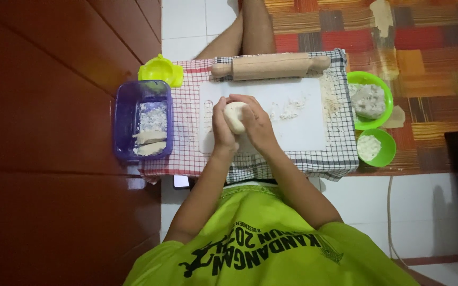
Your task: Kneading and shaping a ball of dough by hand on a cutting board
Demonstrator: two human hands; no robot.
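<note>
A white ball of dough (234, 115) is pressed between my two hands above a white cutting board (298, 127). My left hand (221, 130) cups its left side and my right hand (259, 126) wraps its right side and top. Loose flour and crumbs (291, 108) lie on the board just right of my hands. A wooden rolling pin (269, 66) rests across the far edge of the board, apart from both hands.
The board lies on a checked cloth (340, 159) over a low table. At left stand a purple tub (125, 119) with folded dough pieces and a yellow-green press mould (160, 70). At right are two green bowls (385, 87) (389, 153) with white contents. A bare leg (253, 26) lies beyond.
</note>
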